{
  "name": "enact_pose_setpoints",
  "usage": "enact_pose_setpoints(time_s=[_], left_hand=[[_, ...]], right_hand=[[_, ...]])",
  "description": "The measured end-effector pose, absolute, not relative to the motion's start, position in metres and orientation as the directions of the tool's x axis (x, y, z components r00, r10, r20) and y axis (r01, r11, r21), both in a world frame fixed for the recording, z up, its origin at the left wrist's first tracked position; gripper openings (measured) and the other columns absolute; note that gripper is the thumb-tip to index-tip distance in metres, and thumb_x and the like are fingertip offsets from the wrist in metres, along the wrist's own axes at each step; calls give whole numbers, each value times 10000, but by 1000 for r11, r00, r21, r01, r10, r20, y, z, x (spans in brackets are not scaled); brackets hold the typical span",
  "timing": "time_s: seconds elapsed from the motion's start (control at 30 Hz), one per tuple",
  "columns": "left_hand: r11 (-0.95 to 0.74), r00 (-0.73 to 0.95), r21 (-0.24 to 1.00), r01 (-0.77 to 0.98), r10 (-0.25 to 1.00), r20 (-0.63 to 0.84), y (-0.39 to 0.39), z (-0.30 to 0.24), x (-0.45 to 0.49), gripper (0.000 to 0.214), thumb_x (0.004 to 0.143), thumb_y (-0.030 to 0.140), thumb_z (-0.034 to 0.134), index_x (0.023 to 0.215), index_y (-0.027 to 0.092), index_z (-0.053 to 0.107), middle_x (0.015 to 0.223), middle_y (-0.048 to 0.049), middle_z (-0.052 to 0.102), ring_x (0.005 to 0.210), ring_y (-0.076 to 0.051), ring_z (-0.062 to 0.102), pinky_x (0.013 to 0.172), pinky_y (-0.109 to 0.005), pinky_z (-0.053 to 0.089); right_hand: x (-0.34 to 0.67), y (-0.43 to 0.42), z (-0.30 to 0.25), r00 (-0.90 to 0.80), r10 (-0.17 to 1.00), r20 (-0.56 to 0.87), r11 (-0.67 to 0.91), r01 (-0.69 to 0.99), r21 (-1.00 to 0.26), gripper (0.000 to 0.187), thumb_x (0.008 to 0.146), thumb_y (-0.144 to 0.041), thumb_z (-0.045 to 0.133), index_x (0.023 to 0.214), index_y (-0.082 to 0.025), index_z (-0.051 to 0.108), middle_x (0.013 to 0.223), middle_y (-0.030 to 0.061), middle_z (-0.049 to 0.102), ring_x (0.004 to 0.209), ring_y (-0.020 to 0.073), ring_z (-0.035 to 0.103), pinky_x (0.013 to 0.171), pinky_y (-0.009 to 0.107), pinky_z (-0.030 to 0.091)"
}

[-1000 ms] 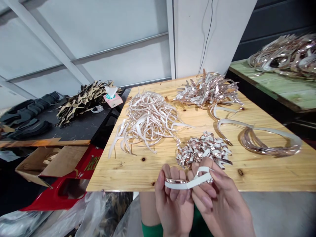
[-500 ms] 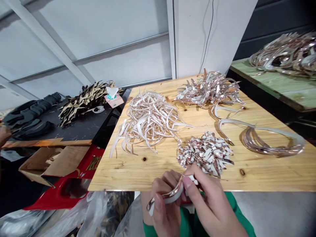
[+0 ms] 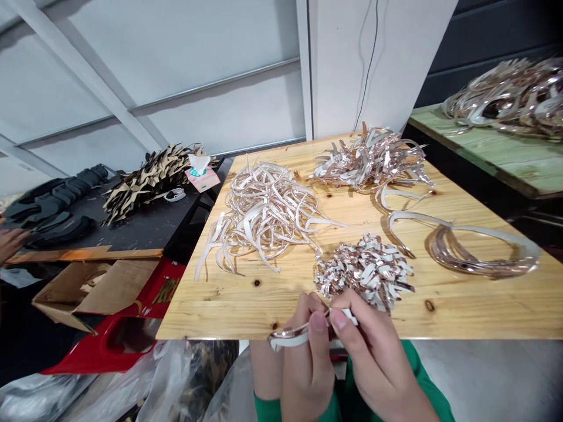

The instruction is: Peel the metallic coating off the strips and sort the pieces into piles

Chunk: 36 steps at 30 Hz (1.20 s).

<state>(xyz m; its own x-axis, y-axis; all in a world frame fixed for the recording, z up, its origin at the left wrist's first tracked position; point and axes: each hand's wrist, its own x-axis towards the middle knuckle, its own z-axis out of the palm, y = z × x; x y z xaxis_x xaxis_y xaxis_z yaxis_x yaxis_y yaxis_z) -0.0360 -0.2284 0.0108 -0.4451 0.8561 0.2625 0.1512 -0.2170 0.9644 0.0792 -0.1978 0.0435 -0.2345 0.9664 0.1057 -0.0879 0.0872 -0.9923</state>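
My left hand [image 3: 310, 357] pinches a curved strip [image 3: 288, 337], shiny rose-gold on one side and whitish on the other, between thumb and fingers. Close beside it, my right hand [image 3: 369, 346] pinches the strip's other end, where a short white piece [image 3: 350, 317] sticks out past the fingertips. Both hands are at the table's front edge. Just beyond them lies a heap of short rose-gold and white pieces [image 3: 365, 271]. Farther left is a tangle of long thin curved strips [image 3: 268, 214]. The middle of the held strip is partly hidden by my fingers.
On the wooden table [image 3: 229, 310] also lie a back pile of strips [image 3: 373, 158] and a coiled bundle [image 3: 488, 266] at right. A dark table [image 3: 145, 234] at left holds cut pieces and a tissue box [image 3: 203, 176]. Another person's hand [image 3: 11, 243] shows far left.
My left hand has slid along the strip towards my right hand, its thumb now near the right thumb. The strip's free end has risen slightly. The other person's hand has moved further into view.
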Motion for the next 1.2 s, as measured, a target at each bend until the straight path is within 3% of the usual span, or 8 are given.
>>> enact_pose_setpoints(time_s=[0.23,0.4,0.67,0.87,1.03,1.2], left_hand=[[-170,-217,977,129,956,195,-225,18,-39,386,1123,405,448,823,229,614,703,-23,558,639,-195,540,657,-323,411],[-196,-126,965,172,968,218,-225,25,-43,400,1131,418,442,855,216,650,706,-9,637,643,-170,598,649,-281,420],[-119,-183,988,94,974,135,-228,36,-46,376,1081,474,556,894,217,759,654,-32,705,646,-217,652,692,-308,445],[-101,-198,990,95,973,118,-230,41,-42,345,1076,471,567,898,237,747,656,-13,693,644,-202,643,678,-290,450],[-53,-154,989,137,985,74,-232,44,-46,365,1097,440,519,855,240,703,666,-5,695,648,-188,680,684,-275,453],[-33,-174,983,178,983,65,-235,45,-51,364,1093,427,532,845,246,727,673,-21,735,646,-204,679,710,-297,443]], right_hand=[[79,-197,47,-237,964,-122,-216,-426,-878,440,1052,-507,628,732,-208,592,622,-37,461,565,120,372,531,250,322],[79,-197,51,-259,947,-191,-309,-564,-766,415,1009,-487,686,721,-196,613,576,-65,412,485,81,242,456,213,260],[82,-192,50,-265,934,-237,-355,-658,-664,414,937,-509,746,700,-214,577,487,-79,350,470,103,334,449,193,279],[82,-193,53,-258,943,-211,-333,-764,-552,372,965,-452,713,703,-229,571,494,-121,260,445,85,174,570,257,463],[83,-195,59,-240,935,-261,-345,-785,-515,408,923,-440,771,693,-221,515,545,-117,260,440,61,124,453,171,317],[85,-193,58,-205,946,-252,-311,-797,-518,434,931,-440,750,679,-224,470,584,-107,266,406,56,185,417,175,320]])
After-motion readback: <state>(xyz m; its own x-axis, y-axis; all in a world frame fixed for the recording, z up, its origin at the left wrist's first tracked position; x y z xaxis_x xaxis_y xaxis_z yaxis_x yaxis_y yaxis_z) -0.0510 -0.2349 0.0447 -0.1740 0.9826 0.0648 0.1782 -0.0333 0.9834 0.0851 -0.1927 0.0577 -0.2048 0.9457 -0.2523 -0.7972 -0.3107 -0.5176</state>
